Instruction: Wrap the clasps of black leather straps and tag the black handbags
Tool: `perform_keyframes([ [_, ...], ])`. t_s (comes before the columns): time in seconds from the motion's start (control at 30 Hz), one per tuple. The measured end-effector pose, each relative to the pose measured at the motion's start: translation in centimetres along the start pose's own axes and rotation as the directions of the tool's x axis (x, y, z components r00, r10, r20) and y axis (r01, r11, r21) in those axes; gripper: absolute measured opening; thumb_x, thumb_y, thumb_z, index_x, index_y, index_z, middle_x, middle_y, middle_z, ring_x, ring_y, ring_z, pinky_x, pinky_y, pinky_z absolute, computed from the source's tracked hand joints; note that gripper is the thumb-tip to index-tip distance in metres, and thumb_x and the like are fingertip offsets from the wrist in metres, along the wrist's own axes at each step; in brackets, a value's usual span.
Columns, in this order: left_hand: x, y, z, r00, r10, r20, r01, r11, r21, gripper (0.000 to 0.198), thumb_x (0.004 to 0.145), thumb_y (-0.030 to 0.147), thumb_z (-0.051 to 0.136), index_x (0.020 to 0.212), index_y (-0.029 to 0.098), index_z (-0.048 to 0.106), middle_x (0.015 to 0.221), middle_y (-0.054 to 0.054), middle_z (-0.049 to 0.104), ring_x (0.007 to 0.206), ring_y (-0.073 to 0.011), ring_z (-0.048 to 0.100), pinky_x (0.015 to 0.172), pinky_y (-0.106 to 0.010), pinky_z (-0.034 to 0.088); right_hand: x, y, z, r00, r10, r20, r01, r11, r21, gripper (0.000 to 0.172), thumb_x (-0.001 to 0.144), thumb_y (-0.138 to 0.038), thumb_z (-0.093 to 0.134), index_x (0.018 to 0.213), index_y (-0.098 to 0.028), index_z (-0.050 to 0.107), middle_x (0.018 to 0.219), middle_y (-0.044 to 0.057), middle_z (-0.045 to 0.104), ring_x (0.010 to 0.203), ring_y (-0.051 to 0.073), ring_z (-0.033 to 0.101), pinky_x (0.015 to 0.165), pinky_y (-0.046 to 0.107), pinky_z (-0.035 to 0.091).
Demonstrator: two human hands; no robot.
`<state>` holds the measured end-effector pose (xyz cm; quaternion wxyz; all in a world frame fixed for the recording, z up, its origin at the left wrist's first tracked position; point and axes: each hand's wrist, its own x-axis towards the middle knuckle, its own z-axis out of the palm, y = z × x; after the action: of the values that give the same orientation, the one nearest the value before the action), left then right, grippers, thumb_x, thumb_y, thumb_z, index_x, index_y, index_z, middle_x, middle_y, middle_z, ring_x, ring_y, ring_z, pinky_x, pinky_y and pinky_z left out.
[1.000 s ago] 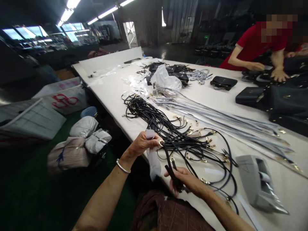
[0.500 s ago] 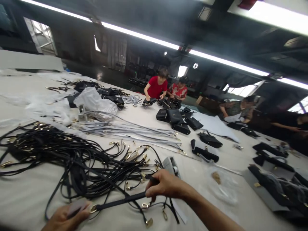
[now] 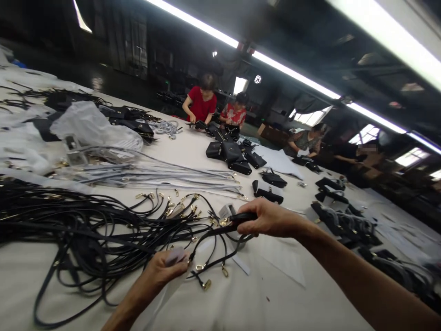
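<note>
Tight grip, right hand [image 3: 272, 218] on black strap [image 3: 241, 217], left hand [image 3: 161, 271] pinching pale tag [image 3: 176, 256], tangled straps [image 3: 86, 230] beside

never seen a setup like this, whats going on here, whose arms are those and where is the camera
This picture comes from a camera worn on a person's head, looking forward and down, so both bare arms are that person's own. The right hand grasps a thin black leather strap ending in a gold clip. The left hand holds a small pale tag. On the long white table lies a tangled heap of black straps. Farther along stand black handbags, and a co-worker in a red shirt works beyond them.
</note>
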<state>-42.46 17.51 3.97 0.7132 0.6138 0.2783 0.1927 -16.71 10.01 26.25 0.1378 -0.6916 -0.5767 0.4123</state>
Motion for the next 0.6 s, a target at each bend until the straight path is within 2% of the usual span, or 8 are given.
perform_keyframes([
  [0.1,1.1,-0.3,1.3,0.99,0.012,0.138,-0.008,1.0,-0.028,0.04,0.073,0.053,0.073,0.08,0.014,0.069,0.07,0.001,0.054,0.069,-0.0144,0.045,0.065,-0.024,0.035,-0.8,0.1,-0.3,0.998,0.057,0.011,-0.058,0.994,0.088,0.024,0.072,-0.035,0.076,0.085,-0.015,0.073,0.062,-0.003,0.061,0.056,0.01,0.05,0.05,0.02,0.037],
  [0.2,1.3,0.4,2.5,0.983,0.027,0.183,-0.014,0.997,-0.07,0.041,0.071,0.054,0.074,0.076,0.013,0.067,0.065,0.003,0.049,0.063,-0.0118,0.04,0.059,-0.023,0.029,-1.5,-0.2,-0.3,0.995,0.096,-0.036,-0.092,0.992,0.091,0.034,0.07,-0.046,0.079,0.082,-0.015,0.074,0.067,0.001,0.066,0.06,0.012,0.054,0.051,0.021,0.039],
  [0.27,1.3,0.9,3.2,0.984,0.044,0.174,-0.024,0.993,-0.117,0.04,0.07,0.051,0.076,0.072,0.012,0.067,0.064,0.002,0.05,0.063,-0.0113,0.041,0.059,-0.022,0.029,-1.9,-0.3,-0.3,0.987,0.126,-0.095,-0.127,0.992,-0.007,0.04,0.072,-0.055,0.076,0.079,-0.015,0.074,0.065,0.002,0.064,0.058,0.012,0.052,0.05,0.022,0.037],
  [0.37,1.4,1.1,3.9,0.994,0.016,0.111,0.008,0.977,-0.214,0.035,0.066,0.043,0.081,0.075,0.011,0.072,0.069,0.0,0.059,0.067,-0.0127,0.049,0.065,-0.023,0.037,-2.3,0.2,-0.9,0.976,0.14,-0.165,-0.167,0.972,-0.165,0.046,0.075,-0.063,0.069,0.076,-0.017,0.074,0.06,0.001,0.06,0.054,0.011,0.047,0.047,0.023,0.034],
  [0.5,1.6,0.8,4.2,1.0,0.005,0.016,0.0,0.947,-0.32,0.029,0.065,0.036,0.083,0.08,0.012,0.075,0.078,-0.003,0.067,0.072,-0.0134,0.056,0.069,-0.022,0.042,-2.4,1.2,-2.0,0.986,0.104,-0.127,-0.129,0.97,-0.207,0.046,0.074,-0.066,0.069,0.077,-0.021,0.075,0.057,0.002,0.059,0.049,0.012,0.047,0.044,0.025,0.034],
  [0.6,1.2,0.7,4.5,0.999,-0.028,0.035,0.04,0.92,-0.389,0.03,0.065,0.034,0.081,0.083,0.012,0.075,0.075,-0.003,0.069,0.063,-0.0116,0.057,0.061,-0.021,0.043,-2.4,1.5,-2.3,0.991,0.09,-0.101,-0.118,0.94,-0.32,0.046,0.073,-0.069,0.067,0.08,-0.025,0.075,0.056,0.003,0.061,0.048,0.014,0.049,0.044,0.027,0.036],
])
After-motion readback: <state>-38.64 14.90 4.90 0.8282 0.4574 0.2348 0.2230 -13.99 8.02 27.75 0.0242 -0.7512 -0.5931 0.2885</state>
